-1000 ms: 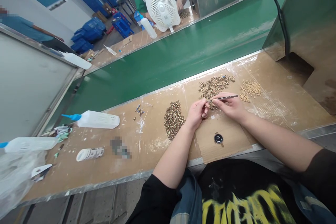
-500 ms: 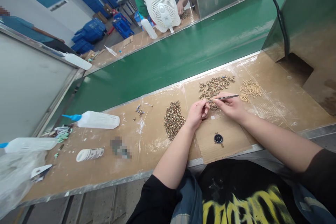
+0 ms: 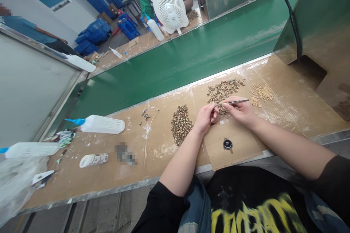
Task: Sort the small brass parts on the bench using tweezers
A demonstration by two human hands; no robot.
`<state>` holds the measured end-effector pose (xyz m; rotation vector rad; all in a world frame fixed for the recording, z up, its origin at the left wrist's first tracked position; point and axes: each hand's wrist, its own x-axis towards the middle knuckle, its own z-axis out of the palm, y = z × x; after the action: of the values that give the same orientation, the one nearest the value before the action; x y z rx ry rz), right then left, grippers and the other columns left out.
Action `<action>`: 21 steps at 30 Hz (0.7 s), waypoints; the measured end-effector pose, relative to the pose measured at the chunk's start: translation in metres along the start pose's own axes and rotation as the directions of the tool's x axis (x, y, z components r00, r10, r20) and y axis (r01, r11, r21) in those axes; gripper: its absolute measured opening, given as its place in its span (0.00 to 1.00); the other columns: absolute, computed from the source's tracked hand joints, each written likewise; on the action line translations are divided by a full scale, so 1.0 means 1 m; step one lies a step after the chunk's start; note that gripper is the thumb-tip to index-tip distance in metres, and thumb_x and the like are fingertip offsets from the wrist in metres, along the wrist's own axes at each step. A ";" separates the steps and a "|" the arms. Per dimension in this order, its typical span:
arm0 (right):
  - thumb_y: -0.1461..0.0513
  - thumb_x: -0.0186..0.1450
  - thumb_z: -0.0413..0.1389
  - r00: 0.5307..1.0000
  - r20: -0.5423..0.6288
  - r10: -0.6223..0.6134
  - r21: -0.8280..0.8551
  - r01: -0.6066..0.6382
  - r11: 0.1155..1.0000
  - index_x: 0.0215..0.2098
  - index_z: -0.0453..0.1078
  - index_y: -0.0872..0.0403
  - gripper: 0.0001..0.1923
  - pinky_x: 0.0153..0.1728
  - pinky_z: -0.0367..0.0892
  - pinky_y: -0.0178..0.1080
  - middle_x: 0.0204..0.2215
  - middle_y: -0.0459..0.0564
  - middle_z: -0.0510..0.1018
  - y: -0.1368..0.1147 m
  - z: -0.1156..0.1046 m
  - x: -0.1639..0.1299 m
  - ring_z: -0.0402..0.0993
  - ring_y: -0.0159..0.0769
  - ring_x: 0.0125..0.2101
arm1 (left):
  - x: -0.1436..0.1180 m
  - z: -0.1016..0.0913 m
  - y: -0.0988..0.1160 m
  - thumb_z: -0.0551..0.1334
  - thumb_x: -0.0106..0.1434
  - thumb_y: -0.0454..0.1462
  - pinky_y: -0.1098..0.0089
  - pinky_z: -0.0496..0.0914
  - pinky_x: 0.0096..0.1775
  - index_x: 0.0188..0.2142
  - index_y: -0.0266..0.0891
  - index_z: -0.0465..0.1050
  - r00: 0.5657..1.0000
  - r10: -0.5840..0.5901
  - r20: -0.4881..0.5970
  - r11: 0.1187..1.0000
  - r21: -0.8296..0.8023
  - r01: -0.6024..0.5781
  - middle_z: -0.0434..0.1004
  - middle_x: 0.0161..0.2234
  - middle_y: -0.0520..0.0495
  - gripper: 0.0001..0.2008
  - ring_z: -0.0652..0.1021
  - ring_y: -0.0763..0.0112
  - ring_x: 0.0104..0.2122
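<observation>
My right hand is closed around slim metal tweezers, their tip pointing left toward my other hand. My left hand is pinched at that tip; whatever small piece lies between its fingers is too small to make out. Just beyond the hands spreads a pile of small brass-coloured parts. A denser heap of similar parts lies left of my left hand. Small tan beads are scattered to the right. Below my hands, a round black disc rests on a cardboard sheet.
White squeeze bottles with blue tips and a white cylinder lie at the left. A green belt runs behind the worktable. Across it stand a white fan and a seated person. A black cable hangs at the right.
My hands and the tweezers hold almost the same place. Across the belt, the other person's hand has shifted and is now partly behind the fan.
</observation>
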<state>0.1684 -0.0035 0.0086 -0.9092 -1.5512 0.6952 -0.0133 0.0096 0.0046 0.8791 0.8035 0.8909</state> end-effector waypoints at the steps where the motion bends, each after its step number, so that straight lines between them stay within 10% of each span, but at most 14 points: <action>1: 0.58 0.73 0.62 1.000 0.002 0.004 0.001 -0.004 1.000 0.38 0.83 0.51 0.08 0.34 0.74 0.41 0.32 0.50 0.86 0.000 0.000 0.000 0.80 0.38 0.32 | 0.000 0.000 0.000 0.70 0.62 0.54 0.77 0.48 0.18 0.28 0.37 0.70 1.000 0.002 0.001 1.000 -0.001 -0.002 0.63 0.18 0.58 0.24 0.57 0.83 0.14; 21: 0.53 0.74 0.61 0.996 0.047 0.082 0.075 -0.085 0.994 0.32 0.80 0.52 0.16 0.33 0.70 0.42 0.24 0.48 0.78 -0.005 -0.003 0.003 0.74 0.37 0.28 | 0.000 0.000 -0.001 0.69 0.63 0.55 0.76 0.48 0.19 0.29 0.37 0.71 1.000 -0.018 0.003 0.999 0.026 0.018 0.64 0.18 0.57 0.24 0.58 0.83 0.14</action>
<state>0.1700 -0.0032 0.0149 -0.9108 -1.5214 0.8337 -0.0131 0.0096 0.0037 0.8944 0.8211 0.8646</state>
